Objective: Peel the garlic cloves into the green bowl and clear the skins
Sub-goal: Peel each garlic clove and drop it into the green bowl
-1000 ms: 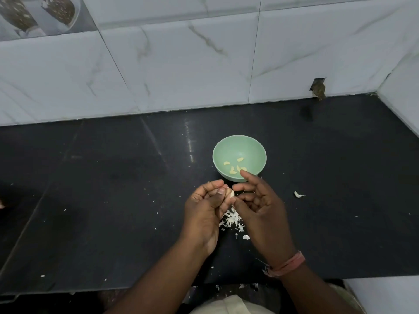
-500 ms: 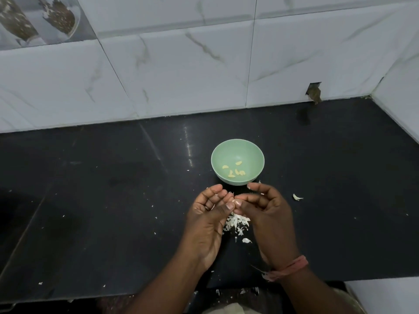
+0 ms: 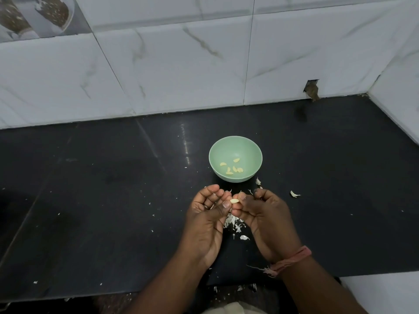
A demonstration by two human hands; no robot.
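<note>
Both hands, left hand (image 3: 207, 219) and right hand (image 3: 264, 214), pinch a peeled garlic clove (image 3: 234, 201) at frame centre, just below the green bowl (image 3: 235, 143), likely ready to drop it in.

Open dark counter (image 3: 90, 200) stretching wide to the left, crossed only by tiny flecks. Equally open to the right, past one stray skin scrap (image 3: 294, 194). Straight ahead, blocked by the green bowl (image 3: 257, 152), just beyond the fingertips, with another scrap (image 3: 258, 181) at its near right rim. Beyond the bowl, bare counter up to the tiled wall (image 3: 181, 71); far right, closed off by a side wall (image 3: 399, 105) at the corner. Beneath and between both hands, a heap of skins (image 3: 232, 222) on the near counter.
</note>
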